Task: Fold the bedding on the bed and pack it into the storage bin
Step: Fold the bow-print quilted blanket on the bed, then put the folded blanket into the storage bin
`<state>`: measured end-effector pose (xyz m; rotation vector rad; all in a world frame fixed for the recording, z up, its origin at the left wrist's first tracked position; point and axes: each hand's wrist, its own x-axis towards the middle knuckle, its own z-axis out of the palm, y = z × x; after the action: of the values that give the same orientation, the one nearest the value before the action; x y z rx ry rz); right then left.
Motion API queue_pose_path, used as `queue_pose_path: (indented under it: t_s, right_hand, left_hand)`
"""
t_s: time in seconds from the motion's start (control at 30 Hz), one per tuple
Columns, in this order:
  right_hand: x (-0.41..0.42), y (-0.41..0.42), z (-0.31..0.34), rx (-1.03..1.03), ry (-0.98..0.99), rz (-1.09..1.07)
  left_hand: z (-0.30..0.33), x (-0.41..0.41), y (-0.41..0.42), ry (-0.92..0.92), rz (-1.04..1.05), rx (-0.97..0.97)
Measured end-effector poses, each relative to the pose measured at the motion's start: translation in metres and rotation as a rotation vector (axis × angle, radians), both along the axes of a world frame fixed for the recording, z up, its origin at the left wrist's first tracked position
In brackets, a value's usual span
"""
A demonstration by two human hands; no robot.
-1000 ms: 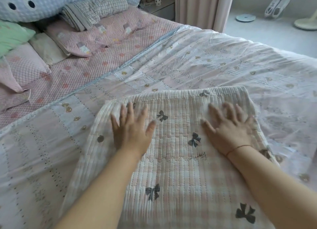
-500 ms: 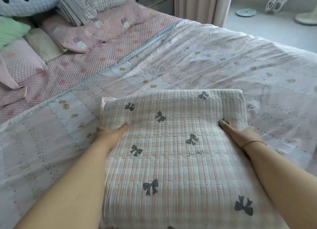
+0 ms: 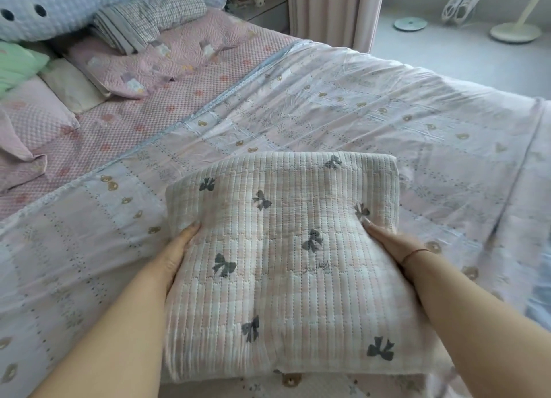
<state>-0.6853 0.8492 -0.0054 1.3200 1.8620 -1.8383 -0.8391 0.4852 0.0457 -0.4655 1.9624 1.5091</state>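
Item 1: folded quilt (image 3: 286, 257), cream and pale pink check with dark grey bow prints, stitched in narrow ribs, held in front of me over the near part of the bed; its far edge is a rounded fold and its near edge sits clear above the cover beneath. Item 2: my left hand (image 3: 176, 251), pressed against the quilt's left side, thumb lying along the top edge, remaining fingers hidden under the fabric, so I grip that side. Item 3: my right hand (image 3: 393, 242), set against the quilt's right side, thumb tip on top by a bow print, other fingers tucked out of sight beneath, gripping likewise; a thin red cord circles that wrist. Item 4: duvet (image 3: 357, 114), pale pink and blue with small bear prints, spread across the near and right of the bed, touching the quilt's underside at least at the far end. Item 5: pink dotted sheet (image 3: 125, 129), exposed on the far left. Item 6: pink pillows (image 3: 143, 67) stacked at the far left, with a folded grey check blanket (image 3: 149, 22) on top and a large blue plush (image 3: 53, 7) behind. Item 7: curtain (image 3: 331, 10), far centre. Item 8: fan base (image 3: 515, 32), on the floor at the far right.
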Motion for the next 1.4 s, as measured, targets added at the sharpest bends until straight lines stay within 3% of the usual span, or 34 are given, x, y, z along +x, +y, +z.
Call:
queue_pose_path:
  t_s: [0.1,0.27,0.67,0.83,1.4]
  right_hand:
    - [0.025,0.001,0.016,-0.163,0.052,-0.080]
    - [0.069,0.025,0.062,-0.251,0.138,-0.158]
    - [0.191,0.075,0.176,-0.203,0.396,-0.364]
    - [0.258,0.070,0.207,-0.248,0.402,-0.426]
    - [0.526,0.030,0.263,-0.041,0.457,-0.870]
  left_hand:
    - [0.025,0.023,0.001,0.043,0.012,0.067]
    - [0.071,0.064,0.022,0.058,0.005,0.091]
    - [0.160,0.135,0.094,0.126,-0.095,0.112]
    - [0.189,0.172,0.123,0.167,-0.217,0.146]
    - [0.256,0.339,0.223,0.108,-0.703,0.297]
